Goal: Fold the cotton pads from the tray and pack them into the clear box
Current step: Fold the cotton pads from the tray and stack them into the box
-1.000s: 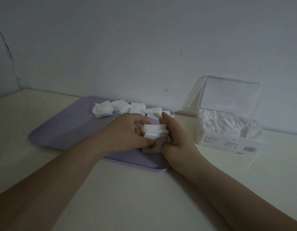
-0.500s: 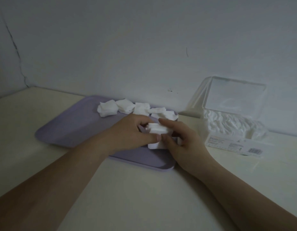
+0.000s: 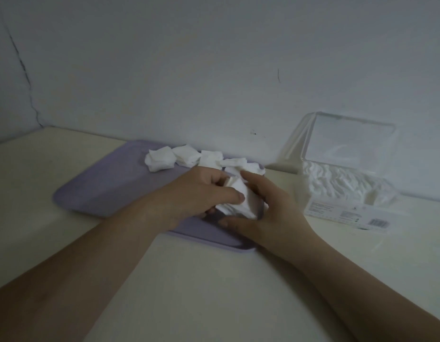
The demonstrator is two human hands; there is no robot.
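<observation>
Your left hand (image 3: 199, 193) and right hand (image 3: 270, 211) both grip one pad stack (image 3: 238, 202); more pads (image 3: 184, 156) lie unpacked beyond them, and the clear box (image 3: 337, 213) to their right looks largely packed.

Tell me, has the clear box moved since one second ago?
No. The clear box keeps the same gap to the right of the tray; only the camera has shifted.

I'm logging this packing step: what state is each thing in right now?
pad stack: tilted, gripped between both hands over the tray
left hand: grips the pad stack
right hand: grips the pad stack
loose pads: lying along the tray's far edge
tray: flat on the table
clear box: lid open, holds many pads
</observation>
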